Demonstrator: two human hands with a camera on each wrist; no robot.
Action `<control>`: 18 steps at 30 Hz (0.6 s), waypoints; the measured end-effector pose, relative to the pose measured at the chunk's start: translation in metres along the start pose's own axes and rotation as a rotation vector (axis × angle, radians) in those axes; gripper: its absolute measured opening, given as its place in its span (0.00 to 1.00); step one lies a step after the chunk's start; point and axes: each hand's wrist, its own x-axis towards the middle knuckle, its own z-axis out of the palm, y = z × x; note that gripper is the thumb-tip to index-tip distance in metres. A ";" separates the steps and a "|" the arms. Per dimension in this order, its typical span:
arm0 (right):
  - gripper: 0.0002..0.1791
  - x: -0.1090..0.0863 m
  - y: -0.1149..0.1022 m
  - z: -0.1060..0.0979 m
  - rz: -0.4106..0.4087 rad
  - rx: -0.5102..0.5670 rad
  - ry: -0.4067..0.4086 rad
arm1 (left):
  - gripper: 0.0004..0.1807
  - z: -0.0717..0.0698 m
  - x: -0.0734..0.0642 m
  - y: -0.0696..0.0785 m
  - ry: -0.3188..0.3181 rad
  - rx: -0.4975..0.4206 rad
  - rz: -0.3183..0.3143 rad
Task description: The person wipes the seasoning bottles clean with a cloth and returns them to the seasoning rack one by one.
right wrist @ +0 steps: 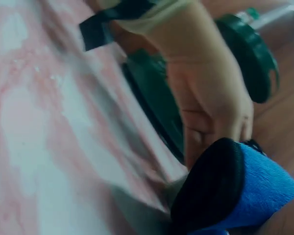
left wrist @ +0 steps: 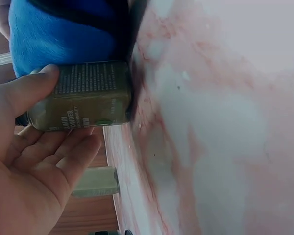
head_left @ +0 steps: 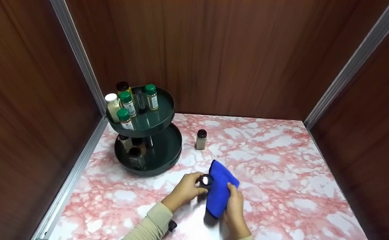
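Note:
My left hand [head_left: 187, 187] grips a spice jar [left wrist: 90, 98] with thumb and fingers; its black lid [head_left: 207, 180] faces up in the head view. The label, partly readable in the left wrist view, ends in "UMIN POWDER". The jar stands close over the marbled tabletop. In my right hand [head_left: 235, 203] is a folded blue cloth [head_left: 219, 193] with black edging, the thumb lying on top of it. The cloth is right at the jar's side. The right wrist view shows the cloth's dark edge by the left fingers, and the jar is mostly hidden there.
A jar with a dark lid [head_left: 201, 140] stands alone behind the hands. To the left is a dark green two-tier rack [head_left: 151, 121], with several spice bottles on the upper tier and a few jars below. Wooden panels [head_left: 214, 60] enclose the back and sides.

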 end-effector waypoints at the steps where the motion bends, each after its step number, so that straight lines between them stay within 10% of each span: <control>1: 0.23 -0.001 -0.002 -0.002 0.001 0.025 -0.005 | 0.27 0.000 0.000 -0.001 -0.007 -0.011 -0.001; 9: 0.21 0.000 -0.015 -0.009 -0.025 0.099 -0.016 | 0.31 0.000 -0.003 0.002 -0.041 -0.125 -0.029; 18: 0.24 0.003 -0.021 -0.009 -0.038 0.101 -0.009 | 0.42 0.023 -0.013 0.020 0.233 0.226 -0.155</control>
